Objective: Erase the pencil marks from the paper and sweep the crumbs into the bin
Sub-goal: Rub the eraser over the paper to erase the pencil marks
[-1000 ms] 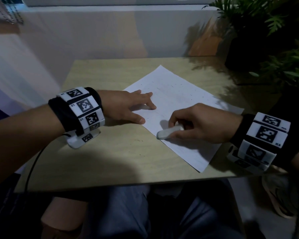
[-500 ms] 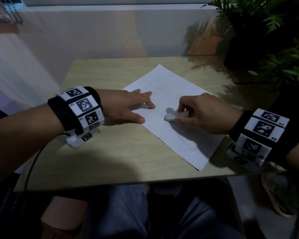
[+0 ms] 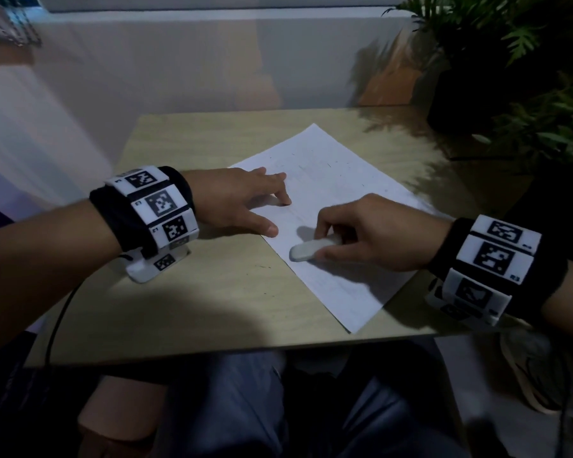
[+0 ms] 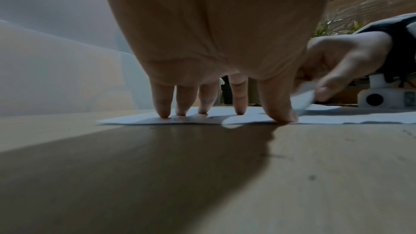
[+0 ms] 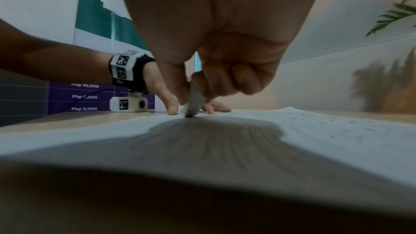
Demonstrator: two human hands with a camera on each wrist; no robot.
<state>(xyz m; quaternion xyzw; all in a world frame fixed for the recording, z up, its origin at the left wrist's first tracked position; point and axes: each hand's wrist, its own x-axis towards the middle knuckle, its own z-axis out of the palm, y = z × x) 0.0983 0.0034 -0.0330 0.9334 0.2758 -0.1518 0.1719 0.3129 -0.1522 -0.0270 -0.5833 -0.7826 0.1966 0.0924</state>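
A white sheet of paper (image 3: 331, 180) lies slanted on the wooden table (image 3: 212, 292), with faint pencil marks and small dark crumbs on it. My right hand (image 3: 371, 236) pinches a long white eraser (image 3: 311, 247), its tip pressed on the paper near the left edge. In the right wrist view the eraser (image 5: 194, 102) stands on the paper (image 5: 247, 140) between thumb and fingers. My left hand (image 3: 242, 200) is spread flat, its fingertips (image 4: 163, 111) pressing down the paper's (image 4: 202, 119) left edge. No bin is in view.
Potted plants (image 3: 510, 77) stand at the table's far right corner. A pale wall panel (image 3: 179, 61) runs behind the table. A black cable (image 3: 57, 325) hangs from my left wrist off the near left edge. My legs are under the front edge.
My right hand rubbed the eraser away across the paper half a second ago and has now drawn it back toward me and the left edge. The left hand has stayed put.
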